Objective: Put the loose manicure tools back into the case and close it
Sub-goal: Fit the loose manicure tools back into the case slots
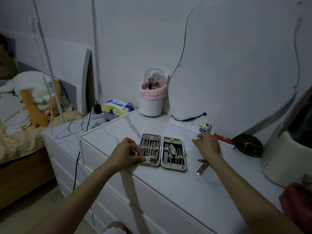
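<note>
At frame centre, our left hand [127, 153] pinched a nail clipper [150, 157] at the open case [163, 152]'s left half. Our right hand [208, 146], fingers loosely curled, hovered holding nothing. A loose folding tool [203, 166] lay right of the case on the white dresser [185, 191]. Farther back stood a brush holder [152, 95].

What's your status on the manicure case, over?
Left hand pinching a clipper at the left half of the open case. Right hand hovering, holding nothing seen. One loose tool still on the dresser top. Nothing blocking.
</note>
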